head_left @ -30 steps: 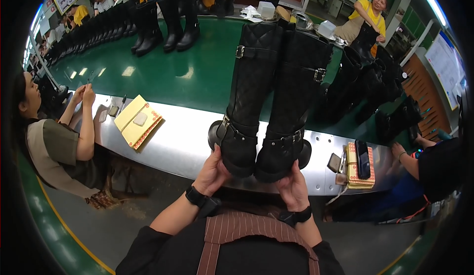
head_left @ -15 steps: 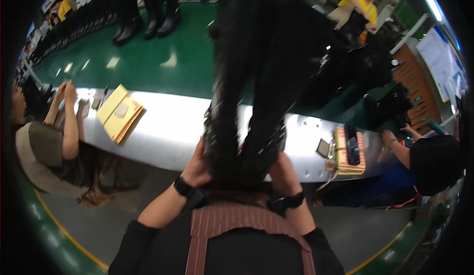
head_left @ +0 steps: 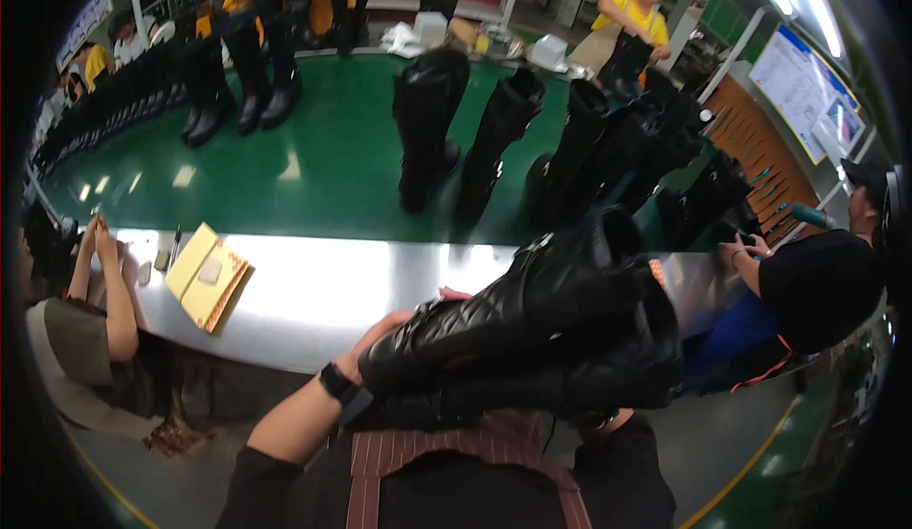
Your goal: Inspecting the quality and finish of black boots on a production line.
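Tall black boots (head_left: 475, 330) tipped sideways across the lower centre, one hand in sight

The left hand (head_left: 382, 332), wearing a dark wristband (head_left: 335, 382), grasps the pair near the foot end, left of the frame's lower middle. The right hand is hidden behind the shafts, so I cannot tell its grip; only the wrist (head_left: 619, 421) shows below them. The open tops face right, and quilting shows on the upper boot.

Just beyond runs a metal ledge (head_left: 294, 282); the boots block part of its right half, leaving a red-patterned corner (too covered to identify) peeking out above them. At left on the ledge lie a yellow booklet (head_left: 190, 292) with a small pale block (head_left: 209, 271) on it, and a pen (head_left: 176, 244).

Farther up, on the green tabletop (head_left: 323, 187), dark boots (head_left: 427, 130) stand from the centre toward the right, crowding that side. More boots (head_left: 114, 92) line the upper left.

People sit or stand around: a seated one (head_left: 71, 339) at left, one in black (head_left: 822, 292) at right, and one in yellow (head_left: 632, 16) at upper right, handling a boot (head_left: 625, 66).
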A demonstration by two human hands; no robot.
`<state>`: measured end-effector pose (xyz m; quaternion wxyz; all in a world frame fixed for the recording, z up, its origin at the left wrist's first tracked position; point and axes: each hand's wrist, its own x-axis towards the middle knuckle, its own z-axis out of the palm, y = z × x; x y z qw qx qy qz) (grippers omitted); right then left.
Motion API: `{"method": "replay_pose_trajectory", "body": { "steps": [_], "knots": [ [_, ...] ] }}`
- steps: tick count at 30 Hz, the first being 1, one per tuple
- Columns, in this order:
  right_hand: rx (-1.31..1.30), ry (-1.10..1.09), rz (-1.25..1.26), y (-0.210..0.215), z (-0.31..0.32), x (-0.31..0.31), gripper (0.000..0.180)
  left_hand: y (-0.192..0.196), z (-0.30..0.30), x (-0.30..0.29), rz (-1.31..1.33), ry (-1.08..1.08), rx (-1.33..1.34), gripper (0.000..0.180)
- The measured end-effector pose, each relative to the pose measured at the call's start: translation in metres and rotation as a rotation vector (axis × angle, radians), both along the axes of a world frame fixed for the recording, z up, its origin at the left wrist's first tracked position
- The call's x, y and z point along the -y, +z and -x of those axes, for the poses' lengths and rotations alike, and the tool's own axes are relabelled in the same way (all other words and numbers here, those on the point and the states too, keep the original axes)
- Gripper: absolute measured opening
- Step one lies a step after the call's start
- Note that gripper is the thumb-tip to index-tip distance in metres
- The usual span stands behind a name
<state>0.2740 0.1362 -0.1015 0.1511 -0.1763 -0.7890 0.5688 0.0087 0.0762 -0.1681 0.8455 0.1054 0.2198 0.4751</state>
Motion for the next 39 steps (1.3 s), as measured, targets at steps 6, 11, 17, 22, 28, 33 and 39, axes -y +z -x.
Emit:
{"method": "replay_pose_trajectory", "body": {
  "steps": [6, 11, 17, 22, 28, 33, 39],
  "knots": [
    [-0.115, -0.442, -0.014, -0.008, 0.032, 0.029, 0.052, -0.003, 0.024, -0.012, 0.091, 0.109, -0.160, 0.051],
    [-0.320, -0.779, -0.177, 0.003, 0.058, 0.020, 0.043, 0.020, 0.036, 0.004, -0.663, 0.554, -0.853, 0.023],
    [0.277, -0.606, -0.654, -0.024, 0.045, 0.020, 0.074, 0.013, -0.010, 0.014, -1.016, 0.349, -1.543, 0.039],
    [0.022, -0.730, -0.350, -0.062, 0.035, 0.031, 0.083, 0.010, -0.004, 0.004, -0.933, 0.405, -1.575, 0.059],
    [0.123, -0.688, -0.046, -0.074, 0.039, 0.042, 0.095, 0.023, -0.003, 0.000, -0.978, 0.458, -1.734, 0.076],
    [0.022, -0.376, -0.281, -0.077, 0.057, 0.063, 0.084, 0.026, -0.002, 0.002, -0.752, 0.636, -2.038, 0.072],
    [-0.008, -0.341, -0.261, -0.072, 0.058, 0.052, 0.067, 0.021, 0.017, 0.005, -0.734, 0.611, -1.947, 0.042]
  ]
}}
